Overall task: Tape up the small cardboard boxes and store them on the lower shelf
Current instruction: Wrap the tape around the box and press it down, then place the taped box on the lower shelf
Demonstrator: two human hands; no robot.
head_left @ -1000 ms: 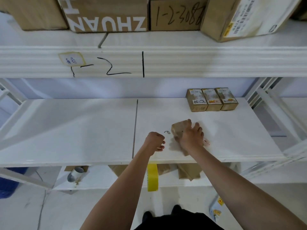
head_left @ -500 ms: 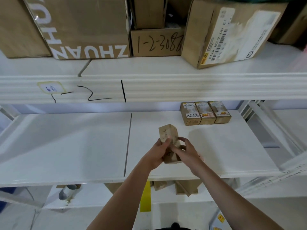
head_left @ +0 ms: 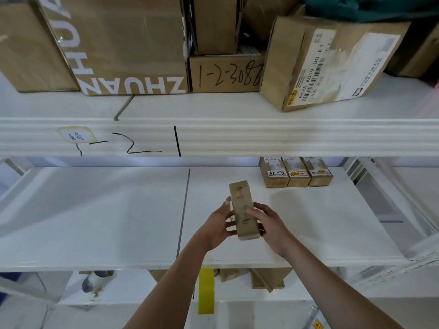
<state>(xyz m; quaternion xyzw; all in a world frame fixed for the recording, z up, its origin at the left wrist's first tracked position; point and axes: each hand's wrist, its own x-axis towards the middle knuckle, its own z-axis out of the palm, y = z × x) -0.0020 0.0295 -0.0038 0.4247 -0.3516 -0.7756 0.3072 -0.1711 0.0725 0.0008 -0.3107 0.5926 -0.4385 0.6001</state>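
Note:
A small brown cardboard box (head_left: pixel 243 207) with handwriting on its side is held above the white middle shelf (head_left: pixel 118 222), long side pointing away from me. My left hand (head_left: pixel 219 223) grips its left side and my right hand (head_left: pixel 268 222) grips its right side, fingers curled round it. Three small labelled boxes (head_left: pixel 295 172) stand in a row at the back right of the same shelf. A strip of yellow tape (head_left: pixel 206 290) hangs below the shelf's front edge.
Large cardboard boxes (head_left: pixel 123 43) fill the upper shelf, one marked 1-2-3088 (head_left: pixel 226 73). On the lower shelf lie brown cardboard pieces (head_left: pixel 266 277) and a grey-white roll (head_left: pixel 93 280). White rack struts (head_left: pixel 389 193) stand at the right.
The box was lifted off the shelf by my right hand, my left hand joined it, and both turned it so its long side points away. My view tilted upward.

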